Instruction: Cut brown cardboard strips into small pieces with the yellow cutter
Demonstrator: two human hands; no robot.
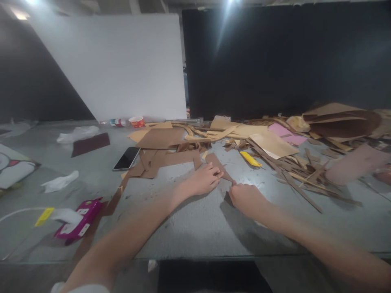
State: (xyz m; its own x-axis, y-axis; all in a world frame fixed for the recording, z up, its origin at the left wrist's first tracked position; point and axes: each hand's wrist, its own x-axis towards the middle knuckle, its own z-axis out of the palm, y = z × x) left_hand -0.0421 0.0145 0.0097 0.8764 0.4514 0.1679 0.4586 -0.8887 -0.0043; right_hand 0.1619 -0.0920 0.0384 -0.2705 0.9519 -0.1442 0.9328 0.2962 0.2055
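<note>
Where the grey worktable [189, 228] fills the lower two thirds of the frame, a white board [119, 65] leans against the dark wall at upper left. A heap of brown cardboard offcuts [275, 146] runs across the middle and right of the table, with a pink sheet [287, 133] lying among them at right.

Near the centre, a narrow brown cardboard strip [217, 165] lies flat, slanting from upper left to lower right. The left hand [204, 180] rests on the table with its fingers stretched out and together, their tips pressing on the strip's lower edge. The right hand [246, 197] is curled into a loose fist just to the right, its knuckles at the strip's lower end; whether it pinches the strip or something else cannot be told.

A black phone [126, 158] lies face up left of centre. A magenta packet [80, 220] sits at lower left, and a yellow utility knife [250, 159] lies just above and right of the hands. A small red-and-white cup [136, 121] stands at the foot of the white board.
</note>
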